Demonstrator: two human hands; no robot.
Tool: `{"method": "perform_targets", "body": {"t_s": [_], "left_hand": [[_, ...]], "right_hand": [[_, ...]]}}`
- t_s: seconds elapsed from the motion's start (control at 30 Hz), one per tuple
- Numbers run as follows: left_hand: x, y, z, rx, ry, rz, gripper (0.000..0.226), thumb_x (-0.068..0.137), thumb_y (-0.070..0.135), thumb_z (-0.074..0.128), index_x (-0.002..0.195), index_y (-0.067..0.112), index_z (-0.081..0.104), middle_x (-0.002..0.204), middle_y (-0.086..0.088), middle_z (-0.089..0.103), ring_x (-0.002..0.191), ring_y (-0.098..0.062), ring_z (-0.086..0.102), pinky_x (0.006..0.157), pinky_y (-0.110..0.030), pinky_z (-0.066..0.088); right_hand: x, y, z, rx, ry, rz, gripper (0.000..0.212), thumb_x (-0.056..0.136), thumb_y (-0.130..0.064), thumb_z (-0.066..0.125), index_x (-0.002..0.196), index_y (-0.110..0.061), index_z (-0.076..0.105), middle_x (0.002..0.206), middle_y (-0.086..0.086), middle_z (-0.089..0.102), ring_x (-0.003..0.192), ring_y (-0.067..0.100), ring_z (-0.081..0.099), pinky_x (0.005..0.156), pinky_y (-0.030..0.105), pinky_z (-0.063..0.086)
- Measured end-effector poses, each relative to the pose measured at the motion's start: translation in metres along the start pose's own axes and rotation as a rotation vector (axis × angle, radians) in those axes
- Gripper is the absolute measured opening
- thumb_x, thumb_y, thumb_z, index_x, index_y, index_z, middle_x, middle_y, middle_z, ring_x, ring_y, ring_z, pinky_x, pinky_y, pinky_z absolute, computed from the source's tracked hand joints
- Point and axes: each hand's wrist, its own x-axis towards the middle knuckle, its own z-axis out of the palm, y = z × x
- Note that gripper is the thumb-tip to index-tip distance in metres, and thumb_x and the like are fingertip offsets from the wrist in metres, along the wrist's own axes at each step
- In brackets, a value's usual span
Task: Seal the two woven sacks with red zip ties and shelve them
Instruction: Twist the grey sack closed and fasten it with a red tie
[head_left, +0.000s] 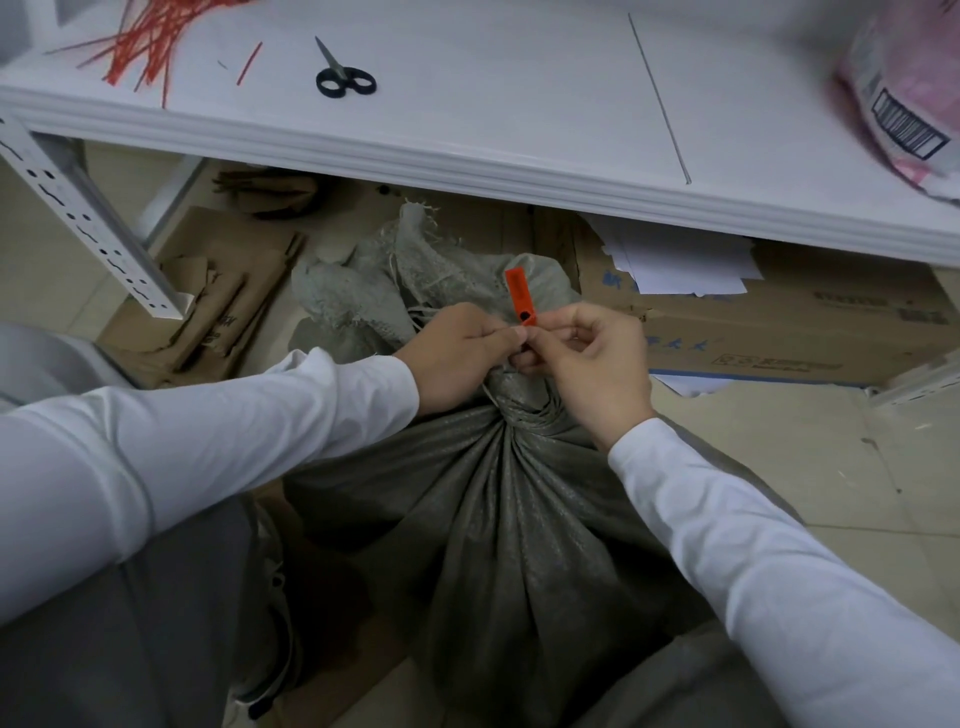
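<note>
Sack status: grey woven sack (498, 519) upright on the floor between the person's knees, just in front of the white shelf (467, 150). Neck is gathered tight, pleats converging just below the hands. Loose mouth fabric flops away from the person, toward the space under the shelf.

Red zip tie (519, 293) is at the neck. Its flat tag stands up, long axis near vertical in frame, free end pointing away from the person and leaning slightly left. There is a black dot at the tag's lower end. Print on the tag is too small to read. The strap is hidden behind the fingers.

Left hand (457, 353): fingers curled, thumb and forefinger pinching the tie at the tag's lower end. Right hand (592, 364): same spot from the other side, thumb and forefinger pinching, other fingers loosely curled. The fingertips of both hands meet there. White sleeves on both arms.

On the shelf:
- a heap of red ties (150, 36) at far left, with one loose tie (249, 62) beside it
- black-handled scissors (343, 73), blades pointing away and left
- a pink package (914, 78) at far right with a barcode label, text blurred

Under the shelf: a cardboard box (779, 322) with blue print that is not legible, white papers (685, 265) on top of it, and flattened cardboard (218, 301) at left.
</note>
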Motion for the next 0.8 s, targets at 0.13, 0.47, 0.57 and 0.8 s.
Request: {"method": "perform_targets", "body": {"t_s": [0.13,0.47,0.57,0.8], "left_hand": [[0.0007,-0.0012,0.0009,-0.020,0.032,-0.007,0.055,0.096,0.017,0.050,0.043,0.022,0.037,0.040,0.012,0.032,0.043,-0.006,0.028,0.047,-0.020,0.025],[-0.0002,0.0000,0.0041,-0.040,0.116,-0.007,0.049,0.095,0.018,0.051,0.048,0.015,0.037,0.046,0.003,0.030,0.047,-0.011,0.027,0.050,-0.026,0.025],[-0.0002,0.0011,0.0044,-0.038,0.117,-0.010,0.050,0.095,0.017,0.050,0.048,0.015,0.036,0.046,0.004,0.031,0.046,-0.010,0.027,0.052,-0.028,0.026],[-0.0004,0.0021,0.0050,-0.040,0.130,-0.005,0.048,0.096,0.017,0.050,0.049,0.013,0.039,0.047,0.002,0.033,0.046,-0.010,0.028,0.053,-0.028,0.027]], "right_hand": [[0.0004,-0.0002,0.0010,-0.007,0.013,0.000,0.014,0.085,0.004,0.065,0.077,-0.007,0.066,0.066,0.010,0.068,0.054,0.011,0.067,0.060,0.026,0.059],[0.0030,-0.0001,0.0000,0.022,0.030,0.033,0.008,0.087,0.003,0.063,0.093,0.008,0.064,0.078,0.022,0.069,0.052,0.010,0.066,0.060,0.026,0.060],[0.0031,0.0001,-0.0007,0.008,0.029,0.023,0.003,0.087,0.003,0.064,0.089,0.005,0.064,0.078,0.021,0.069,0.054,0.012,0.067,0.062,0.029,0.060],[0.0036,0.0017,-0.0002,-0.055,0.032,-0.036,0.019,0.086,0.003,0.065,0.074,-0.012,0.063,0.069,0.013,0.068,0.057,0.017,0.068,0.068,0.042,0.061]]}}
